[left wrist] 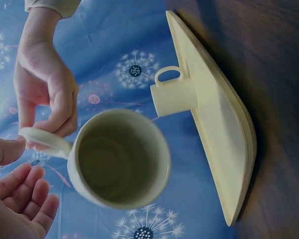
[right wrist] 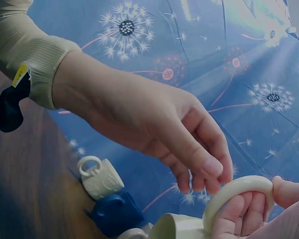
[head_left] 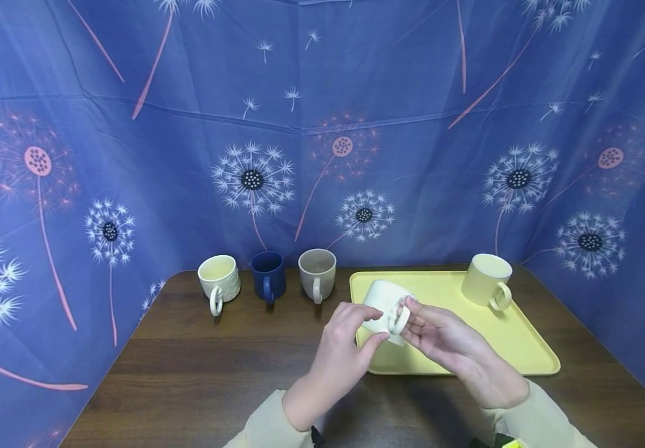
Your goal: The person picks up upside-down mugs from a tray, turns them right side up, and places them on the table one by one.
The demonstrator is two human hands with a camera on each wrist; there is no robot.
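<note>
Both hands meet on one pale cream ceramic mug (head_left: 383,302), held in the air above the near left part of the flat pale yellow rectangular tray (head_left: 502,348). Right hand (head_left: 457,348) has its grip on the mug's ring handle, thumb over the top of the loop and fingers (right wrist: 244,211) curled through it. Left hand (head_left: 345,348) closes lightly on the mug's body from the other side, thumb and fingertips (left wrist: 30,184) pinching near the handle. From the left wrist view, the mug's mouth is seen open and dark inside, the handle pointing toward the right hand.

On the tray's far right corner stands a pale yellow mug (head_left: 487,280), upright, handle toward the near right. Along the far edge of the dark brown wooden desk (head_left: 205,373), left of the tray, stand three mugs in a row: a cream ribbed mug (head_left: 219,281), a dark blue mug (head_left: 268,275), and a beige mug (head_left: 317,274), each apart from the next.
</note>
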